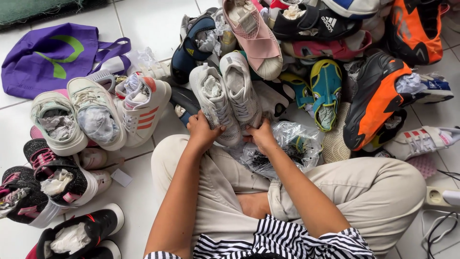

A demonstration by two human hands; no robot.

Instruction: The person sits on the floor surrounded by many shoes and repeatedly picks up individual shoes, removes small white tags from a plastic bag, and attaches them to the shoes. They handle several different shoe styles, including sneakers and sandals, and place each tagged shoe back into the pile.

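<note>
A white tiled floor (pixel 143 29) carries everything. On it lie a purple bag (pixel 48 55), a green mat (pixel 38 8) at the far corner, a heap of shoes (pixel 330 62), more shoes (pixel 72 158) along the left, a power strip (pixel 438 196) with cables (pixel 438 230), and a clear plastic bag (pixel 287 148).
</note>
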